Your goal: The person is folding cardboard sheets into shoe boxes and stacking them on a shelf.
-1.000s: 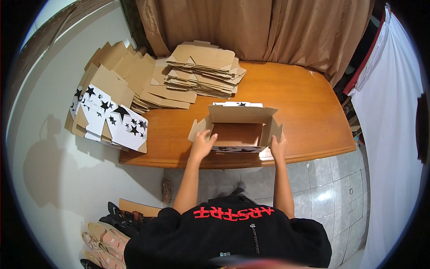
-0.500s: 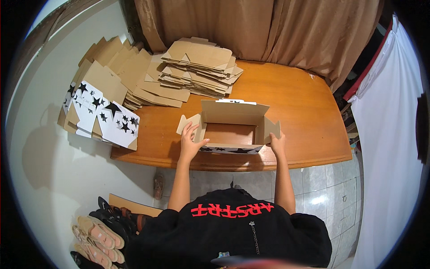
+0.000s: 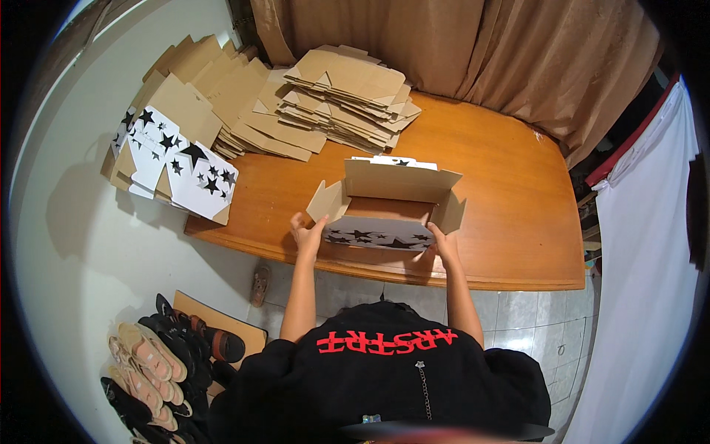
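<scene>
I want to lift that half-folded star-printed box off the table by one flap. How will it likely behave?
The star-printed box looks like thin cardboard and seems empty, so probably light. Its side flaps stand loose and splayed, so one flap would likely bend or unfold rather than carry it. The left hand and right hand steady its front corners, suggesting the shape isn't locked yet.

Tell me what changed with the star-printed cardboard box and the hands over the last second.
The half-folded cardboard box with black stars now shows its starred near wall tipped up toward the person. The left hand slid off the box's left flap to the near left corner; the right hand went from the right flap to the near right corner. The flat cardboard stacks and the wooden table stayed put.
</scene>
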### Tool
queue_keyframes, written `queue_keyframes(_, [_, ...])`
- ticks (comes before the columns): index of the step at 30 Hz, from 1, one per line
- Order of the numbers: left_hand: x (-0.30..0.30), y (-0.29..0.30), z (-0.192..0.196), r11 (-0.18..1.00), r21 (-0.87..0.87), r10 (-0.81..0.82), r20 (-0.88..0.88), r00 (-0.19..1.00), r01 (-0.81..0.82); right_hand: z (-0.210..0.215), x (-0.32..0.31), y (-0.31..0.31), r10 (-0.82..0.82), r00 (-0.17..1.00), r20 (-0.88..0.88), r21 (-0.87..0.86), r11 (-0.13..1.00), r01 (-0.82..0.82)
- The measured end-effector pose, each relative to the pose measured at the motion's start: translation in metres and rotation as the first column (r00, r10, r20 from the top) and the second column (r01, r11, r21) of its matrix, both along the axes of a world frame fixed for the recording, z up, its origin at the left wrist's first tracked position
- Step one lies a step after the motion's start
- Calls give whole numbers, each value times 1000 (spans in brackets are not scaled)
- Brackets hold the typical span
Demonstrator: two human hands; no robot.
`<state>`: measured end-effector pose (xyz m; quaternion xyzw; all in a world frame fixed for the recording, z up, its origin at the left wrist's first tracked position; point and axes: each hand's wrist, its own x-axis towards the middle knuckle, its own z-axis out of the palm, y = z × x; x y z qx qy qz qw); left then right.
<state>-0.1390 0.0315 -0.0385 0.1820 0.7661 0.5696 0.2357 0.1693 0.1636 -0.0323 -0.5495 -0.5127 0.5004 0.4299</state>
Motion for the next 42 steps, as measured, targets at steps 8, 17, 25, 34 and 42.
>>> queue_keyframes(8, [5, 4, 20, 968, 62, -211, 725, 655, 243, 0, -3, -5, 210, 960, -187, -417, 868, -271])
queue_keyframes(17, [21, 4, 4, 945, 251, -322, 615, 719, 209, -43, 1, -9, -18, 909, -417, -332, 934, -133])
queue_keyframes(25, [28, 3, 2, 970, 125, -242, 548, 801, 207, -42, 4, -11, -54, 900, -433, -311, 946, -93])
queue_keyframes(34, [34, 11, 51, 991, 118, 10, -494, 869, 56, -46, 15, 2, -216, 975, -45, 106, 970, 220])
queue_keyframes(42, [37, 10, 56, 998, 56, 56, -989, 136, -4, 45, 1, -22, -637, 771, 29, 731, 539, 418])
